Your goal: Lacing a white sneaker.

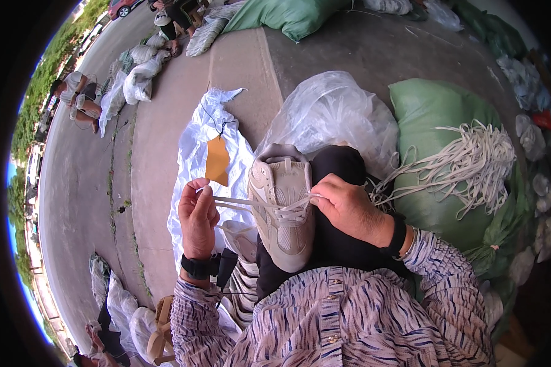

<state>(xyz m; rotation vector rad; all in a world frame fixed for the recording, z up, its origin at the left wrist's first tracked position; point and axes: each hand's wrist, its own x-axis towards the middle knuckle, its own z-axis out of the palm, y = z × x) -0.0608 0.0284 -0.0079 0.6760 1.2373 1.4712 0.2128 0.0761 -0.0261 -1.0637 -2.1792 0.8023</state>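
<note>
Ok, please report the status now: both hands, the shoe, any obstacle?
Left hand pinching lace, right hand pinching lace at right edge of shoe. Shoe partly laced, toe toward shirt. Orange card just beyond left hand, not covering shoe.

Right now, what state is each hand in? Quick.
Left hand: closed, fingers pinching a pale lace drawn out from the shoe.
Right hand: closed, pinching lace beside the shoe.
</note>
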